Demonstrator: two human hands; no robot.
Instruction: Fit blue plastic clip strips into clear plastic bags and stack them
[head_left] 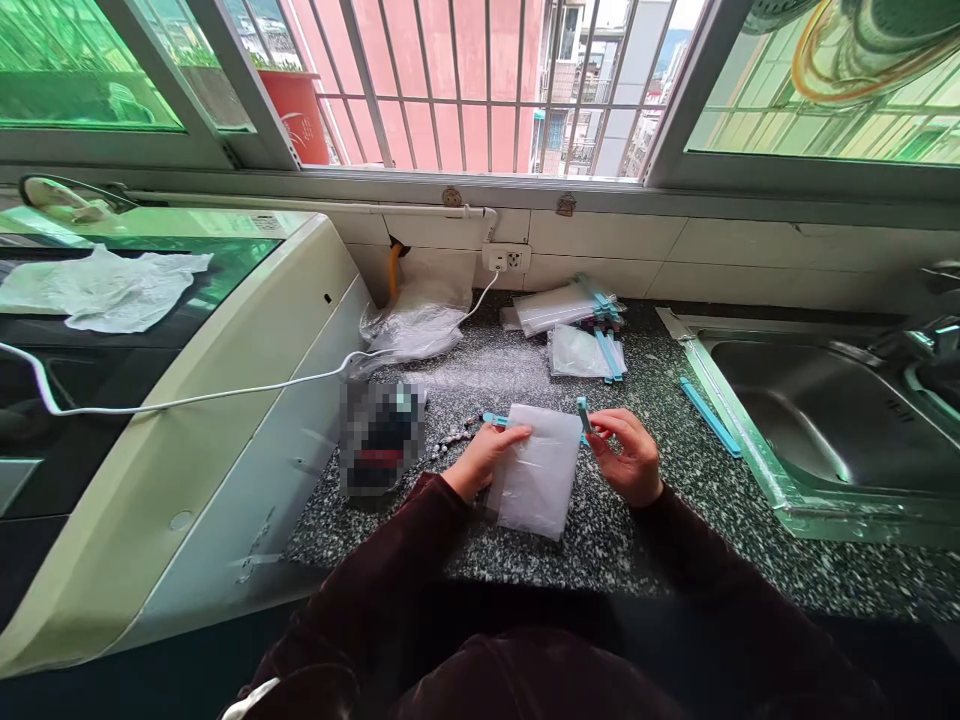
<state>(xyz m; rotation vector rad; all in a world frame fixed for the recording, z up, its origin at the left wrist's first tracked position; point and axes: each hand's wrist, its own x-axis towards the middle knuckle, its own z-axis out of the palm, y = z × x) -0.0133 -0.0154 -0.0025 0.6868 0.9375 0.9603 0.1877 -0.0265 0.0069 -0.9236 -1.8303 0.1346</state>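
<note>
My left hand (484, 462) is closed on the left edge of a folded, whitish translucent plastic bag (538, 475), thumb on top. The bag is held over the speckled counter. In the fingers of my right hand (628, 458) is a small light-blue sealing clip (583, 412), held upright beside the bag's upper right edge. Another blue piece (495, 419) shows behind the bag, between it and my left hand; how it joins the bag is hidden. A longer blue sealing clip (711, 417) lies on the counter to the right, beside the sink.
Several plastic bags with blue clips (585, 350) lie at the back. Crumpled clear plastic (416, 325) rests near the wall socket (507, 258). A white cable (300, 380) crosses to the left machine (247, 420). A blurred dark object (382, 440) and steel sink (810, 420) flank my hands.
</note>
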